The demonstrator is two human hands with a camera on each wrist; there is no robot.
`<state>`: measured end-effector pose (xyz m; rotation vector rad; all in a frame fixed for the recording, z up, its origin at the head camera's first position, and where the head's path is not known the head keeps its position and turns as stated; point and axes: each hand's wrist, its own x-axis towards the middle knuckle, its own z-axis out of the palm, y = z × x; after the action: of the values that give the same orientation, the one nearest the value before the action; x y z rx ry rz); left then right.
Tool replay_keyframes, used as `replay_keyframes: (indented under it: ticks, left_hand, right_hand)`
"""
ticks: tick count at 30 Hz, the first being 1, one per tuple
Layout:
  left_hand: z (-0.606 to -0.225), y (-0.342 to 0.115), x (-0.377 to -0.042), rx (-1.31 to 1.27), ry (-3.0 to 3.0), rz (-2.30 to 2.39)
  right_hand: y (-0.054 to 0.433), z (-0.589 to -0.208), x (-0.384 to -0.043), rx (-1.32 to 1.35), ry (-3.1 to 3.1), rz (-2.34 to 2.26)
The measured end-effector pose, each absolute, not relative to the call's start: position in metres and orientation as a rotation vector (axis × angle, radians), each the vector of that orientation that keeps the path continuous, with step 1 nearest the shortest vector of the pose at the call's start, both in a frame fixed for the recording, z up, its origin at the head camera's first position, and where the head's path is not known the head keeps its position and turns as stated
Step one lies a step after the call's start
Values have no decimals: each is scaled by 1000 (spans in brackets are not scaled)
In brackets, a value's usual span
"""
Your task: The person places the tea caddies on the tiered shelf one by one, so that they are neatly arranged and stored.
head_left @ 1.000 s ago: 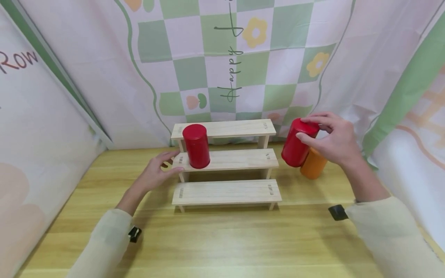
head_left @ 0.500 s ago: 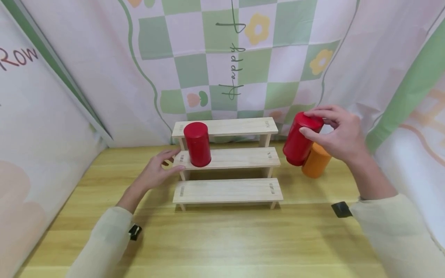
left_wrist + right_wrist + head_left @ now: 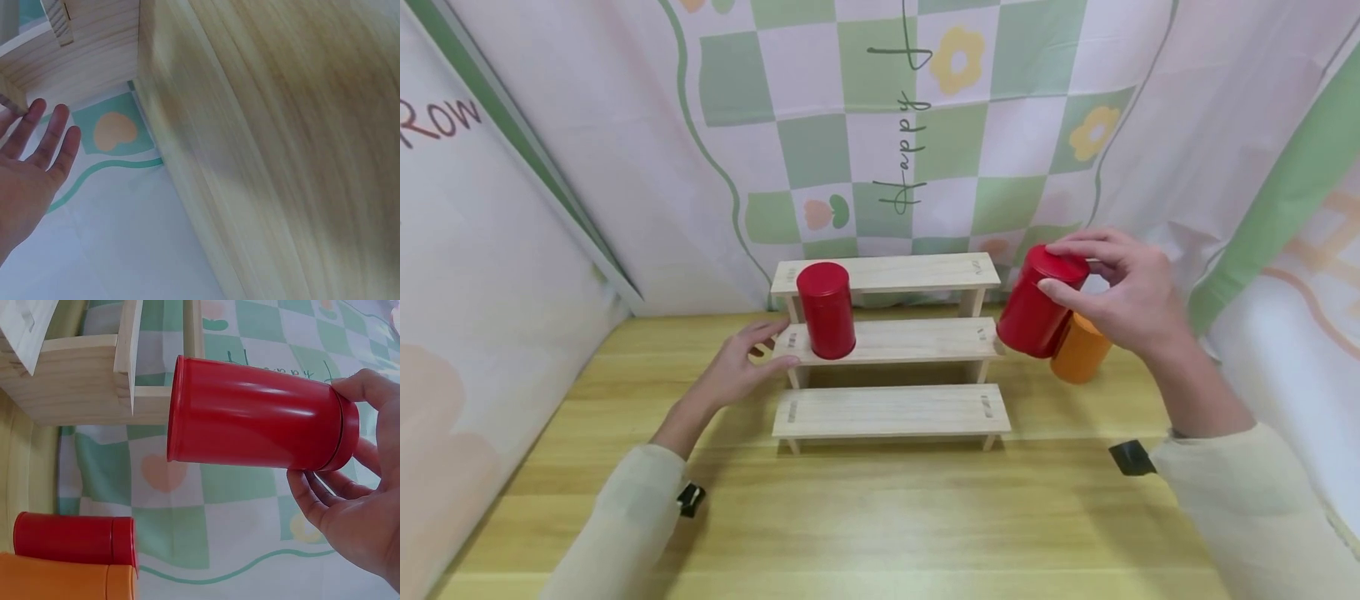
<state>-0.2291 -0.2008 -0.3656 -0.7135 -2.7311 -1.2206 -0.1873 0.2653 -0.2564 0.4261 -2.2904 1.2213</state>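
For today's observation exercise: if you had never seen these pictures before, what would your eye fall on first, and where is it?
First, the red canister, lifted and tilted in the right hand just right of the wooden three-step shelf. Next, a second red canister standing upright at the left end of the middle step, with the left hand resting open against that end. An orange canister stands on the table behind the lifted one.

Left hand (image 3: pixel 28 172) spreading flat with straight fingers, fingertips lying just below the wooden shelf (image 3: pixel 75 50), tabletop (image 3: pixel 281 144) blurring beside the shelf
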Motion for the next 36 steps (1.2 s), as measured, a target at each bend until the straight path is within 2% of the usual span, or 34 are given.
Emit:
replay_keyframes:
  ticks: [22,36]
  left_hand:
    - [-365,-201,-230,-733,-2727,-1223]
    - [-363,-201,-227,-721,-2746,-1206]
  right_hand:
    - [247,-255,-186,517,-2298,1308]
    - [218,-258,-190,617,-2306,1331]
